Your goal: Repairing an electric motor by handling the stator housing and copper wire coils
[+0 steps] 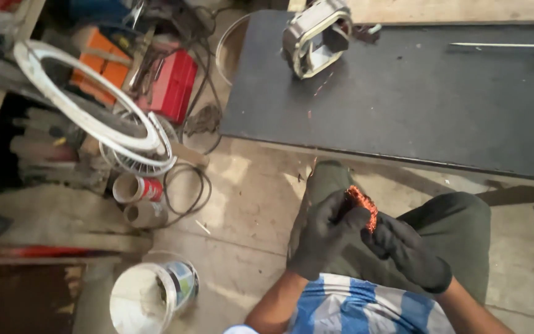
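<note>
Gloves cover both hands, black and close-fitting, and the two meet low in the frame above the person's lap, over dark green trousers [458, 229] and a blue-and-white striped shirt hem [366, 309]. The left hand [326, 235] curls its fingers closed around one side of a small bundle of copper wire [364, 207], orange-red and tangled, while the right hand [403, 250] closes on the bundle's other side from below; the wire sits pinched between the two, touching both gloves and raised clear of the knees. Just left of the person, on the worn wooden floor [248, 198], stands a white plastic bucket [140, 300] with a smaller container tucked against its rim. A little further off lie two short cans [138, 188] on their sides and a loop of dark cable [186, 188]. Beyond the knees runs a dark work table [403, 99], its near edge just past the hands. Near its far left corner rests a grey metal motor stator [316, 37], tilted, with its hollow centre facing the camera. A thin metal rod [502, 44] lies near the table's far right edge. To the far left, a white fan guard ring [88, 99] leans over cluttered tools, beside a red box [174, 86] and an orange case [100, 65].
</note>
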